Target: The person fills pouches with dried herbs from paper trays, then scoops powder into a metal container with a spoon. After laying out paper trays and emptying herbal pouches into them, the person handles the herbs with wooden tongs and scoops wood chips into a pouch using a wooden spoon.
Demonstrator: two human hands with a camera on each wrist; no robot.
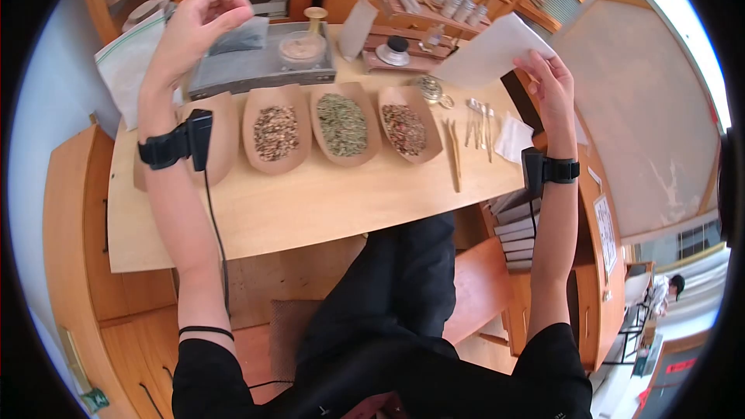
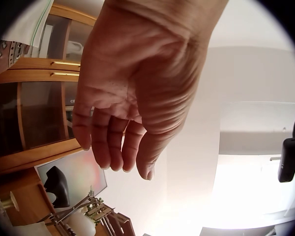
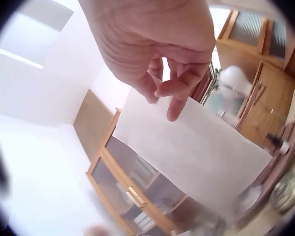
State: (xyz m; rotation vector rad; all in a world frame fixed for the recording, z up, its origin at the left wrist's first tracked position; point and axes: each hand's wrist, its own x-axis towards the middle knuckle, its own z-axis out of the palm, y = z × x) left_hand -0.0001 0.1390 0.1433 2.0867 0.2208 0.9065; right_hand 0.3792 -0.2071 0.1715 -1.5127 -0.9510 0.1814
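My right hand (image 1: 549,81) is raised over the table's right side, pinching a thin, flat white rectangular sheet (image 1: 497,53) by one edge between thumb and fingers. In the right wrist view the sheet (image 3: 187,152) hangs down from the fingertips, its surface pale and slightly creased. High over the back left of the table is my left hand (image 1: 203,25). Its fingers are loosely bent and hold nothing, as the left wrist view of the hand (image 2: 132,93) also shows. Below, paper trays hold brown pieces (image 1: 276,132), green dried herb (image 1: 341,124) and reddish-brown pieces (image 1: 403,129).
Behind the trays are a grey flat box (image 1: 264,77) and a glass bowl of powder (image 1: 301,50). A wooden rack (image 1: 434,15) carries small bottles. Wooden tongs (image 1: 452,157), small tools (image 1: 481,126) and a white cloth (image 1: 513,138) lie at right.
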